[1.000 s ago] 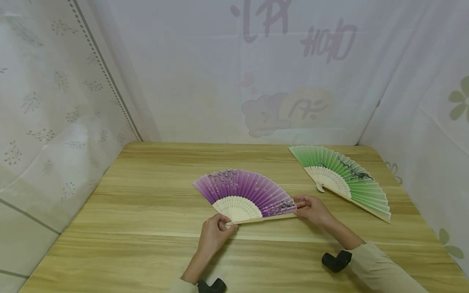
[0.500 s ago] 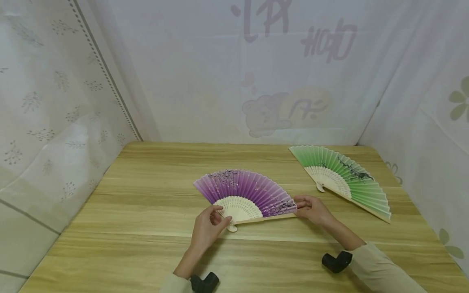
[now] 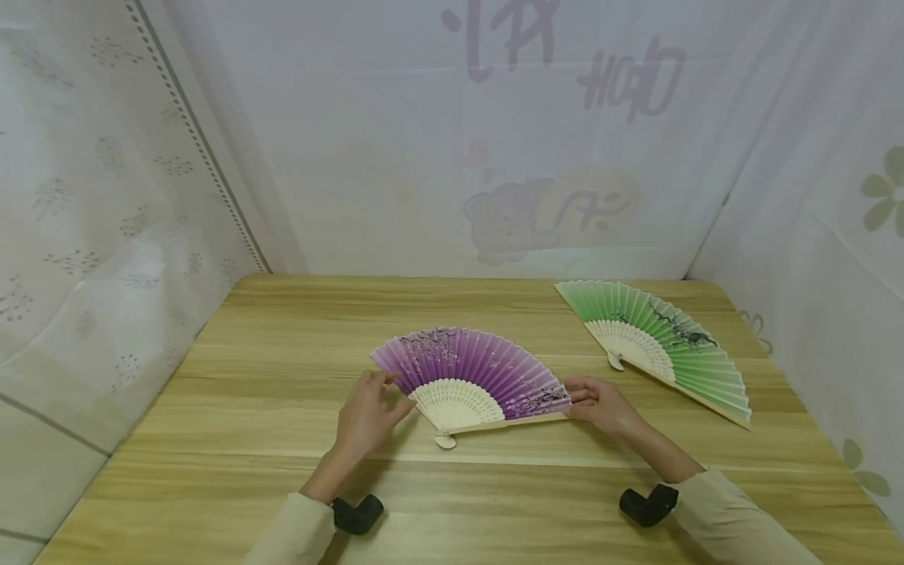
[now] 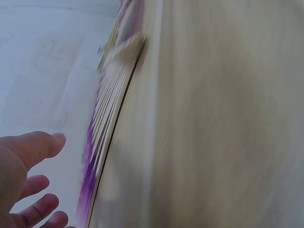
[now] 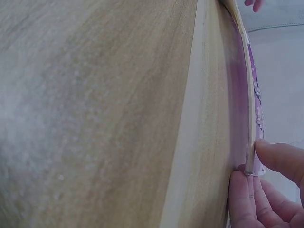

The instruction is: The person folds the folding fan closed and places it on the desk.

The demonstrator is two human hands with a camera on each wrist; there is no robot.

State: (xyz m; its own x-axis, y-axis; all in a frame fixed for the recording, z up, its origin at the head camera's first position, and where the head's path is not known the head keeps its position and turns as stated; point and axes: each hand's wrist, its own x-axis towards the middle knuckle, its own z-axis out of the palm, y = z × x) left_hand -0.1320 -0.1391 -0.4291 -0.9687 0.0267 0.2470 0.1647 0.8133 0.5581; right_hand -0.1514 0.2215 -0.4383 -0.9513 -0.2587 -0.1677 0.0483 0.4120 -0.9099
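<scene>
Centrally in the head view, a purple fan (image 3: 487, 365) lies spread on the wooden surface (image 3: 494, 506), its pale pivot end toward the bottom of the frame and its pleated arc toward the top. The left hand (image 3: 363, 416) is at the fan's left side, thumb and forefinger parted, their tips close to that edge; the right hand (image 3: 600, 402) pinches the outer end of the lower guard stick. A green fan (image 3: 657, 337), also spread, lies at upper right, apart from the right hand, with one corner near the back edge of the surface and another toward the right edge. Wood grain stretches from the purple fan to the surface's left edge, and below it between the forearms to the bottom of the frame; a printed white cloth (image 3: 381, 157) rises behind the back edge. In the left wrist view, the left hand fills the lower left corner with its fingers spread, a gap showing between thumb and purple fan, which runs nearly edge-on from the top; blurred wood takes up the right. In the right wrist view, thumb and fingers close on the purple fan's end from opposite sides at lower right, with wood across the left.
</scene>
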